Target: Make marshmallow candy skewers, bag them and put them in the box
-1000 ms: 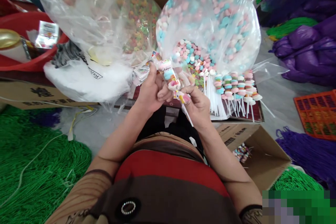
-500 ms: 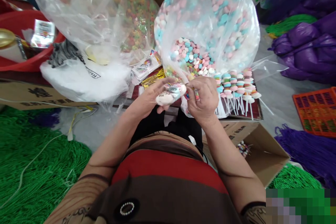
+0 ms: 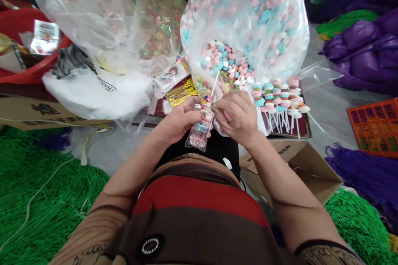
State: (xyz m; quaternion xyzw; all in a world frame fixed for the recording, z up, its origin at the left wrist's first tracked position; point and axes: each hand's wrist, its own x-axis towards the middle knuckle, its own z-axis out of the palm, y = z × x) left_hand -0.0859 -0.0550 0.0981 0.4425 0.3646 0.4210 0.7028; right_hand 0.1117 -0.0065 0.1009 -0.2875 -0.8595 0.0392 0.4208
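A candy skewer in a clear printed bag (image 3: pixel 200 130) hangs in front of my body, its white stick (image 3: pixel 215 83) pointing up and away from me. My left hand (image 3: pixel 180 121) is closed around the upper part of this bag, thumb across its front. My right hand (image 3: pixel 239 116) is pinched at the gathered neck of the bag, just beside the left fingertips. A small, thin piece shows between its fingers, too small to name. Gold twist ties (image 3: pixel 183 93) lie behind my left hand, and several unbagged candy skewers (image 3: pixel 278 97) lie to the right of my right hand.
A large bag of pink, blue and white candies (image 3: pixel 273 25) stands open at the back. Left of it are a bag of coloured gummies (image 3: pixel 161 20), printed packets (image 3: pixel 172 74), a white plastic bag (image 3: pixel 124 95) and a red basin (image 3: pixel 27 64). A cardboard box (image 3: pixel 314 174) stands low right.
The bagged candy skewer has turned from lying sideways to hanging bottom-down, its stick now showing above. My left hand has shifted its hold, and both hands stay together at the bag's neck.
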